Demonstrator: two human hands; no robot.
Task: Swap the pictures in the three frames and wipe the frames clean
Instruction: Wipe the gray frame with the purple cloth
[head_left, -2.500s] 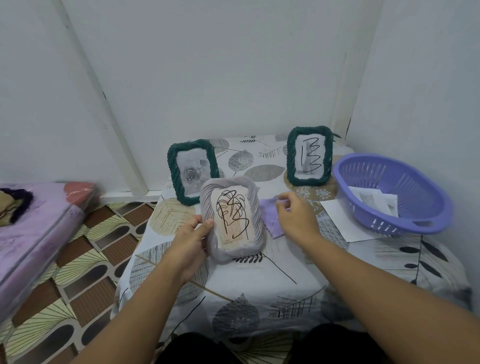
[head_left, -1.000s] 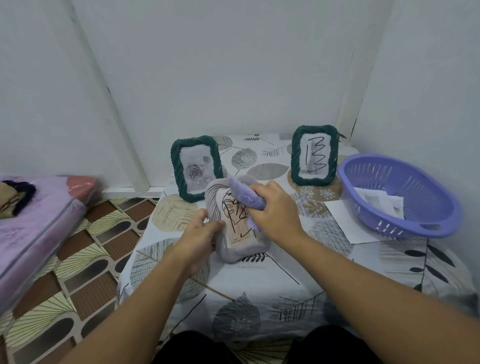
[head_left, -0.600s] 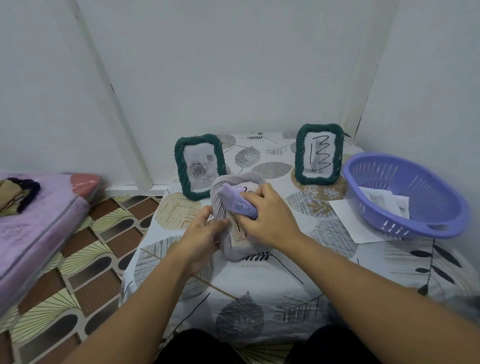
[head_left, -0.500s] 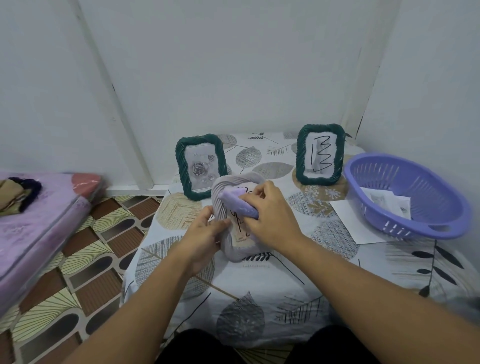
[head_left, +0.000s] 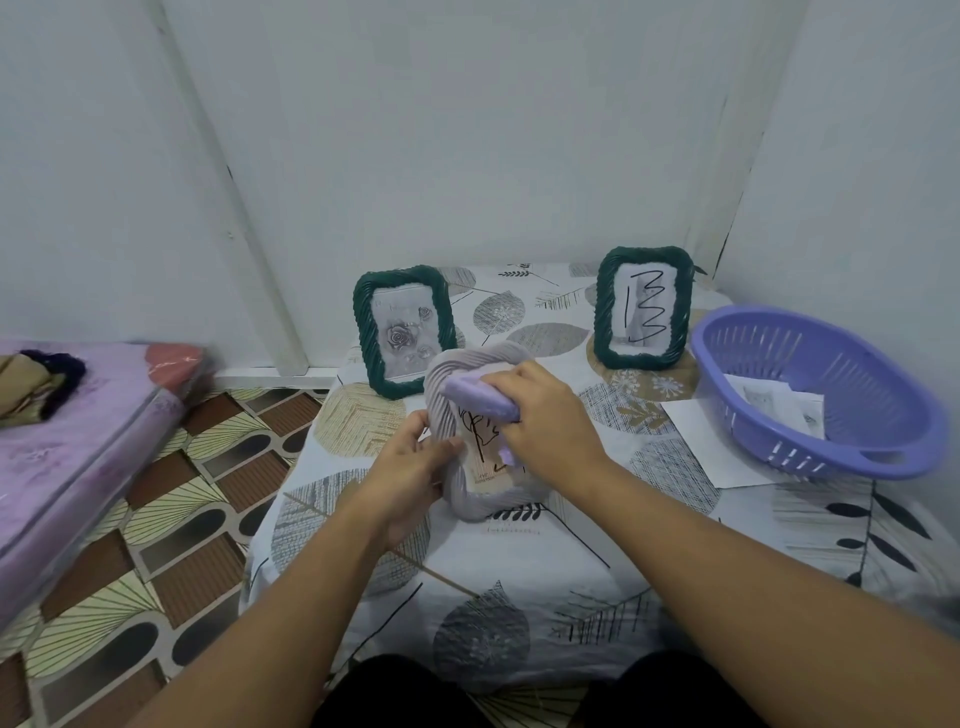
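Observation:
A grey twisted-rim frame (head_left: 470, 499) with a black scribble drawing stands tilted on the table's middle. My left hand (head_left: 410, 462) grips its left edge. My right hand (head_left: 545, 421) holds a lilac cloth (head_left: 478, 400) pressed against the frame's upper glass, hiding much of the picture. Behind stand two dark green frames: the left green frame (head_left: 402, 330) shows a grey rose picture, and the right green frame (head_left: 644, 306) shows black zigzag lines.
A purple plastic basket (head_left: 826, 384) with loose paper pictures sits at the right on a white sheet (head_left: 696, 431). The leaf-print tablecloth (head_left: 519, 566) covers the small table in a wall corner. A pink mattress (head_left: 67, 431) lies at the left on patterned floor.
My right hand picked the cloth up from the table and brought it onto the grey frame's glass, rubbing across the upper part. My left hand kept hold of the frame.

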